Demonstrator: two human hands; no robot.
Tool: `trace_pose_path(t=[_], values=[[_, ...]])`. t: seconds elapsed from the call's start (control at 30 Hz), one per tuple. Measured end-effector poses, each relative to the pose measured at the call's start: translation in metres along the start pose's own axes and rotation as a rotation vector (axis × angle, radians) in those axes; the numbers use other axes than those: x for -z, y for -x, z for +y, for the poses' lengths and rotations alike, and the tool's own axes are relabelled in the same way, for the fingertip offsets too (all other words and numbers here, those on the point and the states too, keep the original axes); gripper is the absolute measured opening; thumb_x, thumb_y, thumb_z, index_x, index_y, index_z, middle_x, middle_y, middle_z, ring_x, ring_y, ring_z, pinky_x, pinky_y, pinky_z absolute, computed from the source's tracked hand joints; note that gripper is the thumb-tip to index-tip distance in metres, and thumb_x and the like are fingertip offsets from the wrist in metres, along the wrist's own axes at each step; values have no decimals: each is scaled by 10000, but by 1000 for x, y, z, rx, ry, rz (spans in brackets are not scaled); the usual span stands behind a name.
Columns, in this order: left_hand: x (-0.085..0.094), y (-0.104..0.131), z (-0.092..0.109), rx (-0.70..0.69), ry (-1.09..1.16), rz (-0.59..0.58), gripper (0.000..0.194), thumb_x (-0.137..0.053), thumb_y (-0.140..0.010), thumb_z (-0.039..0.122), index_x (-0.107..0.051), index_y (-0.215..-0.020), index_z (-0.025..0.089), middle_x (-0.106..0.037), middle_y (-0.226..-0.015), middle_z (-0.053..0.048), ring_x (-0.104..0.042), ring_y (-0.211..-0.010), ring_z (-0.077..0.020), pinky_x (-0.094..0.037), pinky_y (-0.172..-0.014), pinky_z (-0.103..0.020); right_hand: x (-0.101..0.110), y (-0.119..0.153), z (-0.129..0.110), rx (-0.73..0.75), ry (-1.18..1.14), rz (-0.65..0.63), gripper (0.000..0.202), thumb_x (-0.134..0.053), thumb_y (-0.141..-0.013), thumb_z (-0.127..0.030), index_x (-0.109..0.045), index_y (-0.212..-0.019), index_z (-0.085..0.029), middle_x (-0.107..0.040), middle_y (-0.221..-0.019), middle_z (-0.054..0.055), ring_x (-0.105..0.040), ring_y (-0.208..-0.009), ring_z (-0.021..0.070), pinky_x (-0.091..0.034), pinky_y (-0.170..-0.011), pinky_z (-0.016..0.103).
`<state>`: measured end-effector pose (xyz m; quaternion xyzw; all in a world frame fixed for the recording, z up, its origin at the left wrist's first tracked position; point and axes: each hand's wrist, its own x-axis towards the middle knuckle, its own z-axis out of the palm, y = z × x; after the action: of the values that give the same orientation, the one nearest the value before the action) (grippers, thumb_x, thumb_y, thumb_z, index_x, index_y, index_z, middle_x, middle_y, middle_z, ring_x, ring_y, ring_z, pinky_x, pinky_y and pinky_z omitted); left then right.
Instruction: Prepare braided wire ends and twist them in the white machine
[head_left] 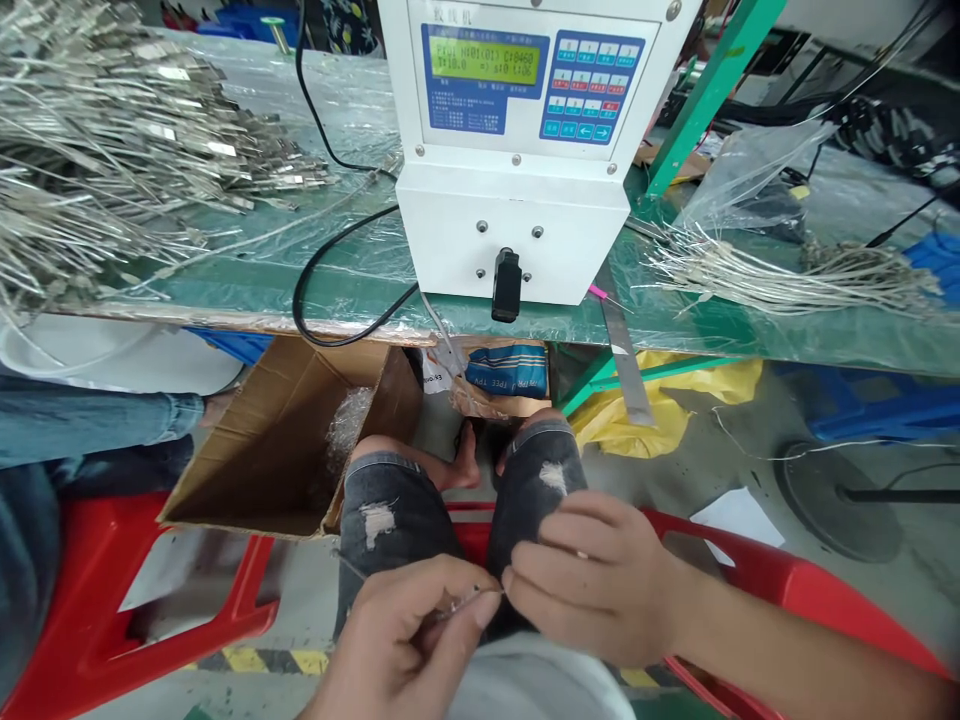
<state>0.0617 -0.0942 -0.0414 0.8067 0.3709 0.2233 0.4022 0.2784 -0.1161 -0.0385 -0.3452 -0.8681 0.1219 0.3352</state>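
Over the lap, my left hand [420, 635] pinches the end of a thin cable [349, 563], part of which trails out to the left behind the hand. My right hand [592, 580] meets it fingertip to fingertip, its fingers curled and closed at the cable's tip; what they grip is too small to make out. Ahead stands a white machine [514, 225] with a lit display [486, 60], a keypad [592, 90] and a black clamp-like part [507, 285] on its front.
A large heap of cables [150, 130] lies at the bench's left, a smaller bundle [787, 275] at its right. Below are an open cardboard box [262, 450], yellow bags [637, 430] and a metal strip [626, 360]. Another person's leg [97, 415] is at the left.
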Motion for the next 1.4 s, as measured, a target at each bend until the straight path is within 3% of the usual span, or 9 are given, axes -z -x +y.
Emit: trace_pose_path(t=[0.07,0.23,0.4,0.67,0.73,0.93,1.1,1.23,1.4], values=[[1,0,-1,-29,-14,36,142,-552,-904,169,-670,-837,212,-712,-664,24,-652,-547,-92,-496,-504,-139,1,0,0,-86,-41,35,107,-547,-931,-139,-623,-994,-181,-705,-945,7,-553,-827,140,-418,-775,305],[6,-5,-1,-262,-196,166,200,-512,-875,85,-653,-950,205,-666,-604,46,-597,-476,-71,-456,-494,-160,5,-7,-8,-1015,-933,-169,398,-470,-983,-516,-623,-916,-155,-627,-890,46,-550,-809,138,-441,-695,255],[8,-8,1,-402,-361,178,211,-464,-910,94,-650,-948,188,-592,-529,65,-527,-419,-75,-377,-432,-208,3,-13,-14,-1317,-1311,-287,382,-664,-844,-499,-569,-791,-133,-573,-754,10,-453,-627,74,-381,-549,176],[-3,-1,-5,110,70,-77,256,-495,-955,251,-639,-750,199,-661,-625,30,-620,-553,-91,-469,-495,-149,-8,5,-1,-50,10,14,106,-534,-929,-152,-622,-942,-210,-711,-917,-1,-542,-761,135,-385,-638,289],[-3,1,-6,164,115,-84,269,-498,-955,270,-644,-742,199,-664,-633,28,-627,-574,-92,-468,-498,-143,-7,7,2,13,65,64,117,-537,-943,-134,-630,-978,-196,-715,-918,-2,-548,-775,133,-402,-691,294],[4,-2,-5,-175,-121,138,189,-561,-879,87,-643,-969,233,-685,-687,69,-600,-542,-51,-450,-548,-145,1,-3,-6,-1083,-997,-171,423,-507,-958,-563,-631,-946,-158,-628,-878,44,-553,-791,135,-426,-657,234],[6,-9,-1,-395,-374,168,226,-461,-893,66,-644,-946,187,-580,-545,60,-502,-444,-85,-359,-461,-225,1,-10,-12,-1318,-1361,-268,454,-697,-809,-575,-592,-821,-133,-586,-755,14,-471,-654,84,-381,-570,183],[3,-6,-2,-363,-364,175,215,-486,-899,82,-658,-954,200,-599,-564,58,-511,-456,-94,-360,-461,-233,-6,-3,-8,-824,-705,-162,166,-537,-962,-300,-598,-864,-181,-617,-781,3,-525,-696,110,-425,-630,234],[-2,1,-2,105,62,-85,258,-474,-967,250,-617,-756,209,-650,-617,45,-609,-545,-85,-443,-477,-153,-9,7,5,29,81,47,96,-619,-899,-154,-637,-957,-228,-711,-954,-28,-528,-788,140,-408,-742,310]])
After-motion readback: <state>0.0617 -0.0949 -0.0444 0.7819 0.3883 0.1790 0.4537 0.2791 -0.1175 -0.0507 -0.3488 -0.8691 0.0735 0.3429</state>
